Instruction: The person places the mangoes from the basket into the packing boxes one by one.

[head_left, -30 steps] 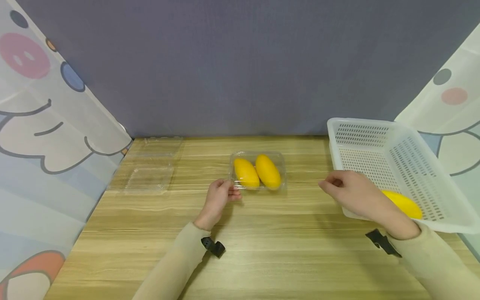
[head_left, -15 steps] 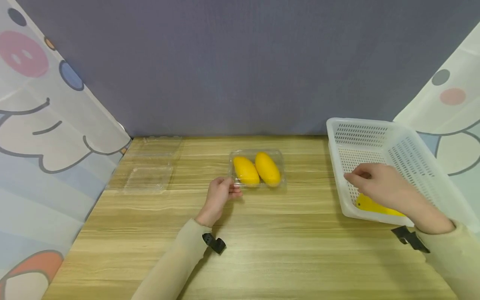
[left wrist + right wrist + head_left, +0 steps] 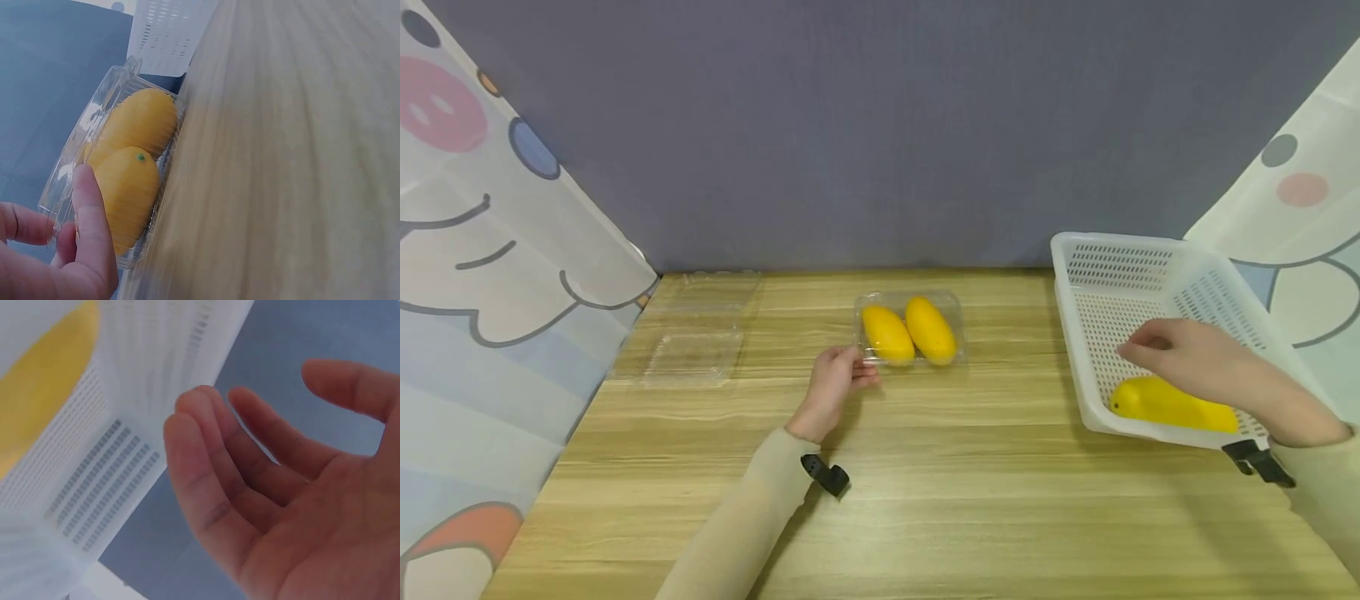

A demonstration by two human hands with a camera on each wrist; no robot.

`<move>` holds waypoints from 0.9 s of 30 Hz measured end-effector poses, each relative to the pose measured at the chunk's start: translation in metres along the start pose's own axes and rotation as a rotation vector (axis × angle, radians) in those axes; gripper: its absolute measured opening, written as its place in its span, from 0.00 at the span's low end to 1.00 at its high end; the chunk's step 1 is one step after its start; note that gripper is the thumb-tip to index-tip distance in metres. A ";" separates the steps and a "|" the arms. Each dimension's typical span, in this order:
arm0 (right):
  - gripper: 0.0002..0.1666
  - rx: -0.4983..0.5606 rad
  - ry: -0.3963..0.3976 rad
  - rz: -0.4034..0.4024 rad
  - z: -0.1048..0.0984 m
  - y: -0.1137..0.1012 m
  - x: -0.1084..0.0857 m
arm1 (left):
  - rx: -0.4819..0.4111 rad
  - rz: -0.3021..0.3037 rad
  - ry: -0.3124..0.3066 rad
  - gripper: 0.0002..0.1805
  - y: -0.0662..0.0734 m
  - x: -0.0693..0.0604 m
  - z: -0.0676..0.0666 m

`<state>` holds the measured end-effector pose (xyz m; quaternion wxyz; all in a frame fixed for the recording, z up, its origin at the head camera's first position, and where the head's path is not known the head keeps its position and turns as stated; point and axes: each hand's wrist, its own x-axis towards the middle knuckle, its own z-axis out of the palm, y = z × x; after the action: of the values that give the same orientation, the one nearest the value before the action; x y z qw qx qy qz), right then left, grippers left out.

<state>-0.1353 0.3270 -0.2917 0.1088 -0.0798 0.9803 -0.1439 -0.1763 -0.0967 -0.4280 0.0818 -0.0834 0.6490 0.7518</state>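
Two yellow mangoes lie side by side in a clear plastic box at the middle of the table. My left hand pinches the box's near left corner; in the left wrist view the thumb and fingers hold its clear edge. My right hand hangs over the white basket, above another yellow fruit lying along the near wall. In the right wrist view the right hand has loosely bent fingers with nothing between them, beside the basket.
An opened clear plastic box sits on the wooden table at the left. A grey-blue panel stands behind the table, with cartoon-printed sheets at both sides.
My right hand has moved right, from the basket's left edge to above the fruit inside it. The left hand stays at the corner of the box with the two mangoes.
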 end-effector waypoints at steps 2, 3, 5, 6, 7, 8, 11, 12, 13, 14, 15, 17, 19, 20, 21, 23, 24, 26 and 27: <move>0.27 -0.016 -0.015 0.001 -0.001 0.006 0.000 | -0.008 -0.007 0.000 0.17 0.001 0.001 0.000; 0.27 -0.022 -0.025 0.004 -0.001 0.009 -0.001 | -0.011 -0.010 0.001 0.17 0.001 0.002 0.001; 0.27 -0.034 -0.047 0.009 -0.001 0.014 -0.001 | -0.018 -0.017 0.003 0.17 0.002 0.003 0.001; 0.27 -0.042 -0.062 0.015 -0.001 0.017 -0.001 | -0.020 -0.020 0.004 0.18 0.002 0.003 0.001; 0.27 -0.049 -0.076 0.021 -0.001 0.020 -0.001 | -0.020 -0.022 0.004 0.18 0.002 0.003 0.001; 0.28 -0.053 -0.091 0.028 -0.001 0.022 -0.001 | -0.022 -0.023 0.005 0.18 0.003 0.004 0.001; 0.33 -0.059 -0.148 0.044 -0.001 0.030 0.001 | -0.024 -0.021 0.004 0.18 0.003 0.006 0.002; 0.35 -0.061 -0.167 0.047 -0.001 0.032 0.002 | -0.026 -0.020 0.003 0.18 0.003 0.006 0.002; 0.36 -0.061 -0.183 0.048 -0.001 0.034 0.003 | -0.026 -0.018 0.002 0.18 0.003 0.007 0.002; 0.38 -0.064 -0.197 0.045 -0.001 0.037 0.004 | -0.025 -0.017 0.001 0.18 0.003 0.007 0.002; 0.39 -0.066 -0.213 0.043 0.000 0.039 0.004 | -0.024 -0.016 -0.001 0.18 0.003 0.008 0.002; 0.42 -0.073 -0.239 0.038 0.001 0.043 0.005 | -0.023 -0.017 -0.004 0.18 0.003 0.009 0.002; 0.43 -0.079 -0.259 0.029 0.003 0.047 0.005 | -0.025 -0.021 -0.007 0.19 0.003 0.011 0.002; 0.44 -0.081 -0.270 0.023 0.004 0.049 0.005 | -0.027 -0.021 -0.009 0.19 0.003 0.012 0.002; 0.44 -0.079 -0.284 0.019 0.005 0.050 0.005 | -0.027 -0.022 -0.011 0.19 0.003 0.012 0.002; 0.45 -0.073 -0.305 0.007 0.007 0.053 0.004 | -0.027 -0.020 -0.012 0.19 0.004 0.014 0.003; 0.45 -0.067 -0.317 -0.002 0.008 0.055 0.004 | -0.028 -0.021 -0.013 0.19 0.005 0.015 0.003; 0.45 -0.052 -0.335 -0.018 0.009 0.057 0.004 | -0.029 -0.023 -0.014 0.20 0.006 0.016 0.003; 0.45 -0.045 -0.342 -0.027 0.010 0.058 0.004 | -0.028 -0.024 -0.014 0.19 0.006 0.017 0.003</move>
<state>-0.1440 0.3789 -0.3191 0.2702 -0.1186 0.9494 -0.1077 -0.1945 -0.0939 -0.4255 0.0943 -0.0872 0.6366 0.7604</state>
